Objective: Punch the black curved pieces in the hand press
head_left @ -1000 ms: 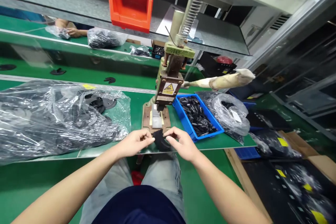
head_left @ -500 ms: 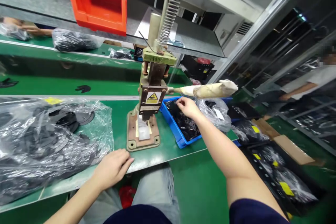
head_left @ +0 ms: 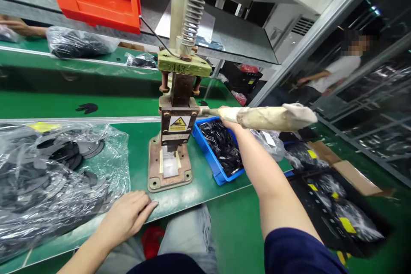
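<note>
Behind the lever (head_left: pixel 265 118), right hand (head_left: pixel 229 125), fingers hidden, near blue bin (head_left: pixel 206 155)

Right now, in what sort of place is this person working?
Probably a small-parts assembly workshop: a press with a warning label stands on the bench, between a blue bin of black parts and a bag of flat dark pieces.

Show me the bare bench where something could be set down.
One patch of green bench lies between the clear plastic bag and the press. Another, narrower, runs between the press base and front edge, beside the left hand. Crowded: left, under the bag; right, around the blue bin.
</note>
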